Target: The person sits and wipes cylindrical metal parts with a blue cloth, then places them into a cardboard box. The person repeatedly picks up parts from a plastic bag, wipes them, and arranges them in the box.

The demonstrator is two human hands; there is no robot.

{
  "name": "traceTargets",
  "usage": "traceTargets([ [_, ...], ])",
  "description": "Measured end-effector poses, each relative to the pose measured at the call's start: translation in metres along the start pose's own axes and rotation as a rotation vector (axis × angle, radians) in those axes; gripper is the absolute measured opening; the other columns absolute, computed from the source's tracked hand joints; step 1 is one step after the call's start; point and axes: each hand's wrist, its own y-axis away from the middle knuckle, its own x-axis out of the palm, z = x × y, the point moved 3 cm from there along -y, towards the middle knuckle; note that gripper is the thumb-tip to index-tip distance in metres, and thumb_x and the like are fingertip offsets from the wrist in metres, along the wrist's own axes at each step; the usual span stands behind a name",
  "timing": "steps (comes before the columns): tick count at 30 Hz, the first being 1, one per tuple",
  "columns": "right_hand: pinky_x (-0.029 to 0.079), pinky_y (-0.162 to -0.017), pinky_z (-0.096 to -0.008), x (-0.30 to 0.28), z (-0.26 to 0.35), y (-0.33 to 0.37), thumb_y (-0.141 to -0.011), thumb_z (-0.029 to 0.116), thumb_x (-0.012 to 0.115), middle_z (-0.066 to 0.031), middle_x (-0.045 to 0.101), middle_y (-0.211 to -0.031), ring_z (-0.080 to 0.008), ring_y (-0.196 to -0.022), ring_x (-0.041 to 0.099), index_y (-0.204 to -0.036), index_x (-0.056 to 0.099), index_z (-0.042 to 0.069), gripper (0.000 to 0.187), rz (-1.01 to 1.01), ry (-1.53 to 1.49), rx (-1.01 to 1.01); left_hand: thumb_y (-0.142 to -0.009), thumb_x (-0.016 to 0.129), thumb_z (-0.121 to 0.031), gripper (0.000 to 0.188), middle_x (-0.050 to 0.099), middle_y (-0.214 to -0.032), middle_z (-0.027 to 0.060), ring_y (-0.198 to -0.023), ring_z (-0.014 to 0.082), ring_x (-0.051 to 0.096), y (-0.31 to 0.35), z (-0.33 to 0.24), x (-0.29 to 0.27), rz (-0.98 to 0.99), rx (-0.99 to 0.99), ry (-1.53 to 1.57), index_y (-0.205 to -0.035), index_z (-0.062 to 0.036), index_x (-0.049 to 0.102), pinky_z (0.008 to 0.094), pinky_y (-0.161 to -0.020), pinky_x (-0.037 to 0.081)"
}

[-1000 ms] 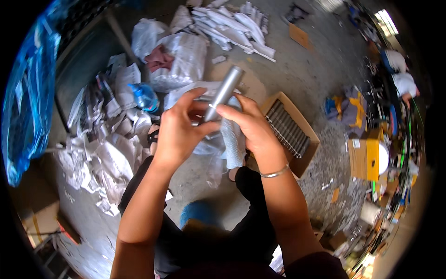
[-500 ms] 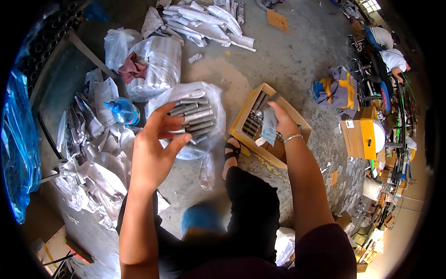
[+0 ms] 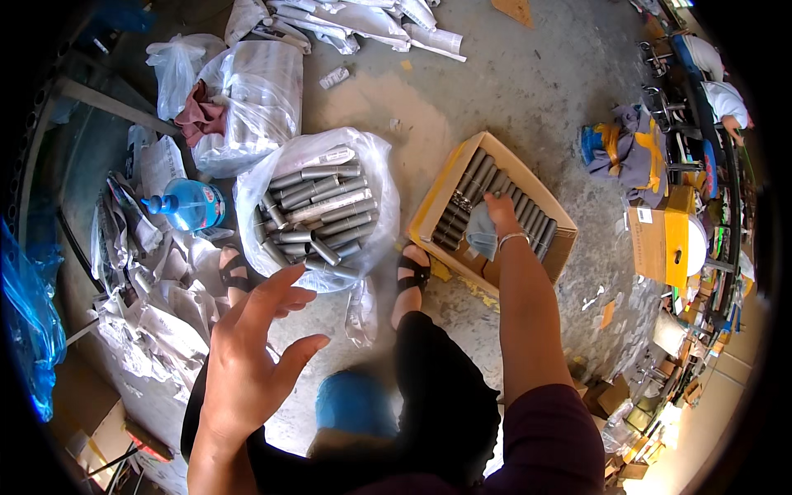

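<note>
My left hand (image 3: 256, 355) is held up empty, thumb and fingers apart, on the near side of a clear plastic bag (image 3: 252, 177) of loose grey tubes (image 3: 346, 210). Inside an open cardboard box (image 3: 551, 198) at the right, my right hand (image 3: 502, 216) is closed on a grey-blue cloth (image 3: 482, 235), which hangs from its palm. Its fingertips rest at a row of grey tubes (image 3: 528, 216) lying side by side. Whether a tube is also in that grip is hidden by the hand and cloth. More short tubes (image 3: 450, 224) fill the box's left part.
A blue bottle (image 3: 188, 205) stands left of the bag, by crumpled paper (image 3: 165, 309). Behind it sits a plastic-wrapped bundle (image 3: 256, 99) with a maroon cloth (image 3: 200, 115). A blue stool (image 3: 355, 400) is between my legs. A yellow-brown carton (image 3: 664, 239) and other people are at far right.
My left hand has drawn back from the bag toward me. My right hand has lowered into the box with the cloth; the tube it held above the box no longer shows separately.
</note>
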Motion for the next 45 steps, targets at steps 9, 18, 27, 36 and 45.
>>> traceTargets([
  [9,0.048,-0.060,-0.0348,0.003,-0.052,-0.039,-0.080,0.024,0.069,-0.0143,0.063,-0.080,-0.0219,-0.066,0.060,-0.104,0.061,0.003,0.033,-0.465,0.083,-0.361,-0.066,0.077,-0.004,0.056,0.066,-0.100,0.0117,-0.086,0.0236,0.063,-0.006,-0.007,0.008,0.075,0.012,-0.045,-0.117,0.0008,0.054,0.0329,-0.079,0.049],
  [18,0.048,-0.077,-0.0419,0.030,-0.027,0.040,-0.078,0.010,0.062,-0.0212,0.065,-0.092,-0.0356,-0.086,0.063,-0.099,0.062,0.007,0.022,0.163,0.242,-0.476,-0.068,0.075,-0.007,0.052,0.064,-0.091,0.0150,-0.083,0.0318,0.062,0.002,-0.001,0.014,0.116,0.124,-0.133,-0.115,-0.0027,0.053,0.0380,-0.070,0.050],
  [27,0.048,-0.083,-0.0411,0.039,0.010,0.063,-0.080,0.008,0.062,-0.0213,0.063,-0.105,-0.0366,-0.097,0.061,-0.112,0.059,0.007,0.033,0.084,0.449,-0.567,-0.068,0.075,-0.009,0.053,0.064,-0.095,0.0134,-0.087,0.0305,0.062,0.006,-0.005,0.012,0.234,0.140,-0.288,-0.116,-0.0011,0.054,0.0383,-0.073,0.049],
  [36,0.049,-0.076,-0.0385,0.030,0.124,0.127,-0.079,0.015,0.066,-0.0165,0.066,-0.092,-0.0334,-0.086,0.063,-0.103,0.060,0.007,0.026,-0.042,-0.004,-0.845,-0.072,0.071,-0.019,0.050,0.059,-0.087,0.0100,-0.086,0.0261,0.058,0.029,0.008,0.022,0.499,0.216,-0.405,-0.115,-0.0003,0.052,0.0355,-0.076,0.045],
  [45,0.050,-0.073,-0.0437,0.208,0.190,0.218,-0.080,0.015,0.063,-0.0128,0.056,-0.102,-0.0330,-0.087,0.061,-0.116,0.052,0.012,0.038,0.383,0.607,-1.373,-0.075,0.063,-0.017,0.041,0.058,-0.083,0.0063,-0.082,0.0215,0.059,0.039,0.015,0.032,0.448,0.266,-0.536,-0.111,-0.0013,0.052,0.0327,-0.074,0.046],
])
